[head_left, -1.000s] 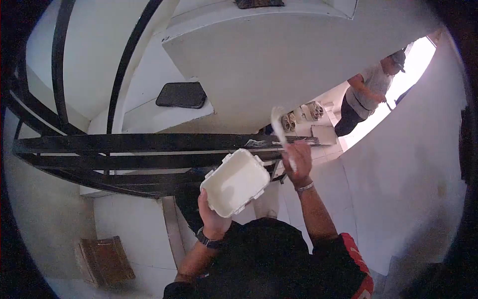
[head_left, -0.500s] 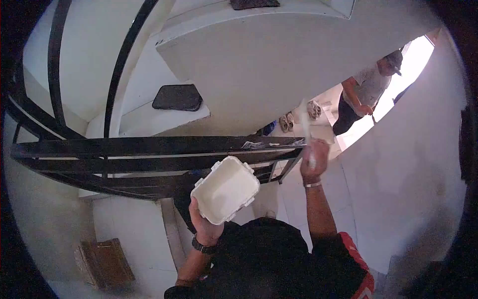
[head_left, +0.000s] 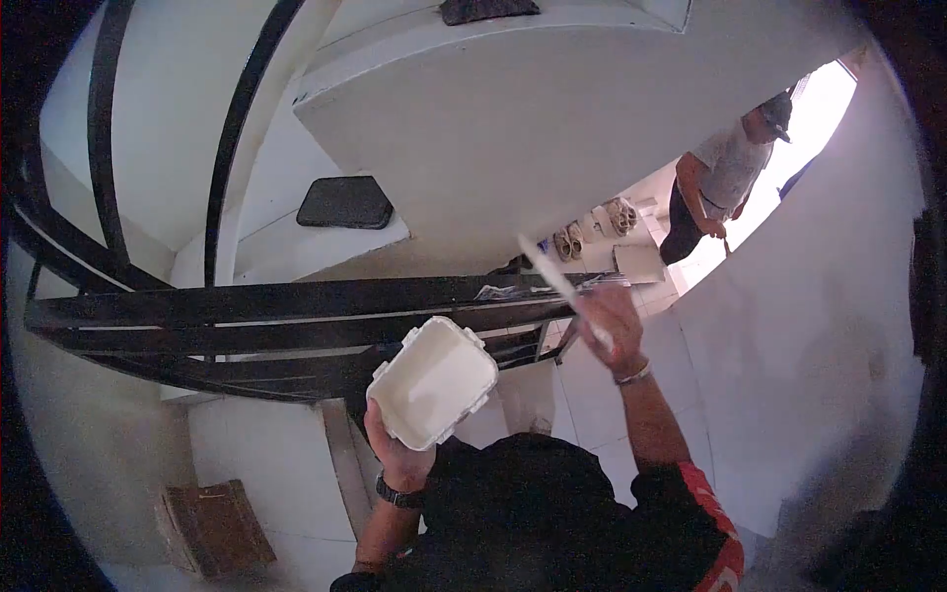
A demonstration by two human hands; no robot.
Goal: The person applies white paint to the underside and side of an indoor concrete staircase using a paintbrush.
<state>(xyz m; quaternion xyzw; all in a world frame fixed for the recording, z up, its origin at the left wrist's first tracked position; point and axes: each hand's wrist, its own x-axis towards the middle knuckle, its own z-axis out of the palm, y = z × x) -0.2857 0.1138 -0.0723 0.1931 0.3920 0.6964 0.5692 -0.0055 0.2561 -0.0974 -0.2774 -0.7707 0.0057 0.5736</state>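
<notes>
My left hand (head_left: 401,454) is closed on the side of a white plastic container (head_left: 436,383), tilted so its open top faces me; the inside looks white and smooth. Held in my right hand (head_left: 614,331) is a long, pale stick-like tool (head_left: 554,274). It points up and to the left, and motion blur hides its exact kind. My right fingers are wrapped around its lower end, in front of the black railing (head_left: 296,299). The container sits just in front of the same railing, lower and to the left.
Dark mats (head_left: 345,202) lie on the white stair steps. Several shoes (head_left: 569,243) stand on the floor beyond the railing. A person in a cap (head_left: 728,173) is by the bright doorway. Brown cardboard (head_left: 219,528) lies at lower left, and a white wall (head_left: 789,326) rises at right.
My right hand has shifted down slightly, and the stick-like tool has swung from nearly upright to leaning left. The container has moved a little left and down, still in my left hand.
</notes>
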